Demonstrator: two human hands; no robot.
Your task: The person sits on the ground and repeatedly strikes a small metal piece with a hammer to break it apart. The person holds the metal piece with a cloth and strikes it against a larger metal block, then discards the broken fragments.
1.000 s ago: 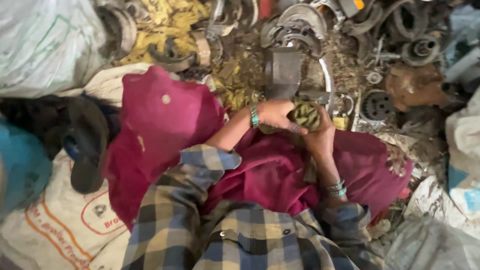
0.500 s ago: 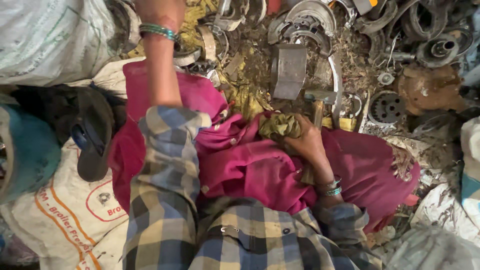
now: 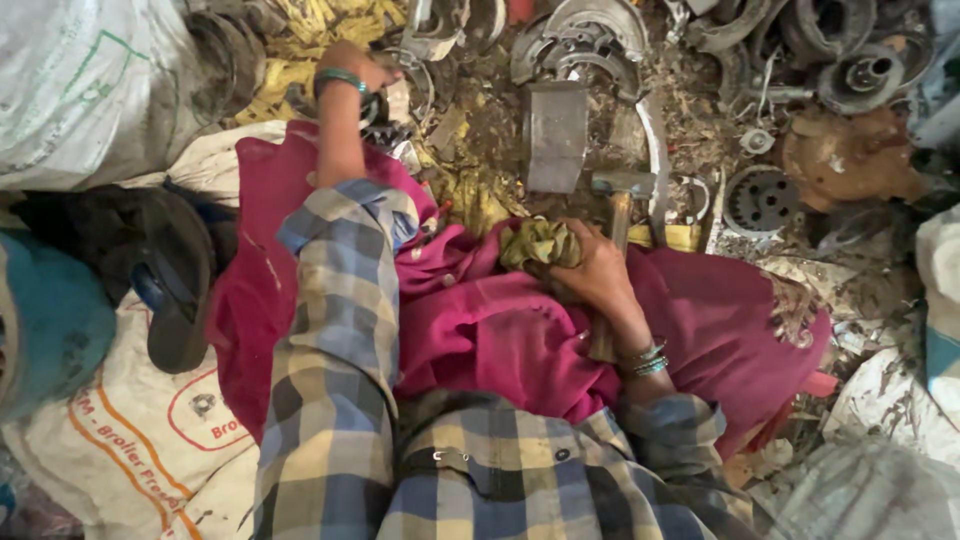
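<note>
On lap, right hand point(image 3: 592, 272) fingers clenched round crumpled olive cloth point(image 3: 538, 242); left hand point(image 3: 352, 68) fingers unclear, among scrap.

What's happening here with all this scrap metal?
A person sits on the ground among scrap metal parts, a magenta cloth over the lap. The right hand rests on the lap clutching a wad of yellowish rag, with a hammer lying beside and partly under it. The left hand is stretched out to the pile, on a dark round part.
</note>
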